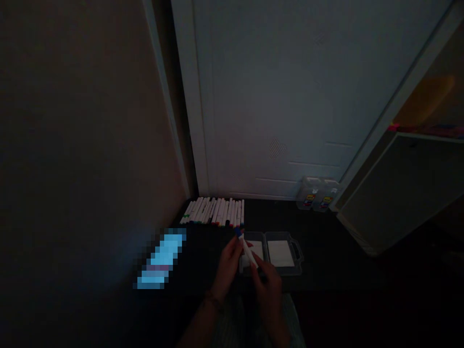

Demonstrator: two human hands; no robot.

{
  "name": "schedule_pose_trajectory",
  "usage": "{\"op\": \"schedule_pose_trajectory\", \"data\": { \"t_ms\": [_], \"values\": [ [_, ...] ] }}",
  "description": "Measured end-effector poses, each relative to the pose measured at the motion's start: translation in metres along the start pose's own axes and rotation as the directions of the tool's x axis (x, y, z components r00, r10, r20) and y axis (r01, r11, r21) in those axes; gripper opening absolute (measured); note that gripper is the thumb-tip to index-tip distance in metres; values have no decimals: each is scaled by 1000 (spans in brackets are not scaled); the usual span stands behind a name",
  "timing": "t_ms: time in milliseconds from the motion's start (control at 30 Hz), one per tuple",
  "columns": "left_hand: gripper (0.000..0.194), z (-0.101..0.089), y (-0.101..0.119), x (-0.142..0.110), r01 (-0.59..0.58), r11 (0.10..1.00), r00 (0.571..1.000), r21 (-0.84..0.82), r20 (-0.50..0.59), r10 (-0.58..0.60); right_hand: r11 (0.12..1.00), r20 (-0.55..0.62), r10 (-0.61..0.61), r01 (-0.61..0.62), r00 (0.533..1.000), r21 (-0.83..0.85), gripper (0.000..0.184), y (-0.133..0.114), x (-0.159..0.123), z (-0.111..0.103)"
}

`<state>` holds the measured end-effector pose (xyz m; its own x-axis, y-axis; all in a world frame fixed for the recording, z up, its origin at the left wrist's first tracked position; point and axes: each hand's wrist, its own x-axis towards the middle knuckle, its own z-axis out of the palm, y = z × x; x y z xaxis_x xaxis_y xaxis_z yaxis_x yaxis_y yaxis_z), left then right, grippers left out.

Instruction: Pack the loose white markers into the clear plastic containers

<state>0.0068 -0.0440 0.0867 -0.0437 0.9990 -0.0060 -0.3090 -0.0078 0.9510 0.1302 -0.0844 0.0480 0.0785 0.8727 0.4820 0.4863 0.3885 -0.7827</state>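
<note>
Between my two hands is a white marker (248,251) with a blue end, slanting from upper left to lower right. The fingers of my left hand (229,258) close around it near the blue end. My right hand (267,282) pinches its lower end. Beneath them an opened clear plastic case (297,269) lies on the dark table. White sheets or cards (281,253) show in its right half, and a similar white piece in the left half is partly covered by my hands.
A row of white markers (213,211) with coloured ends lies at the table's back left. Two clear plastic cases (310,193) stand against the white panel (253,106) at back right. A bright, pixelated screen-like shape (163,258) is at left. The dark table (203,241) is dimly lit.
</note>
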Motion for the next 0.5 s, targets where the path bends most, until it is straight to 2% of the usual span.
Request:
{"op": "schedule_pose_trajectory", "data": {
  "t_ms": [67, 167, 333, 400, 500],
  "values": [
    [57, -3, 1, 3, -10, 1000, 1000, 3, -2, 10, 1000, 1, 9, -9, 1000, 15, 30, 0, -1, 1],
    [49, -7, 0, 7, -22, 1000, 1000, -2, -2, 22, 999, -2, -44, 44, 999, -7, 34, 1, -3, 1],
    [47, -10, -5, 10, 16, 1000, 1000, 24, -19, -16, 986, 98, -167, 165, 981, 35, 32, 1, -7, -5],
    [46, -10, -6, 8, 17, 1000, 1000, 26, 3, -17, 987, 98, -143, 135, 985, 85, 29, -2, -8, -6],
    [48, -8, -3, 3, 22, 1000, 997, 10, 67, -23, 984, 39, 31, -37, 999, 173, 26, -6, -10, -6]
  ]
}}
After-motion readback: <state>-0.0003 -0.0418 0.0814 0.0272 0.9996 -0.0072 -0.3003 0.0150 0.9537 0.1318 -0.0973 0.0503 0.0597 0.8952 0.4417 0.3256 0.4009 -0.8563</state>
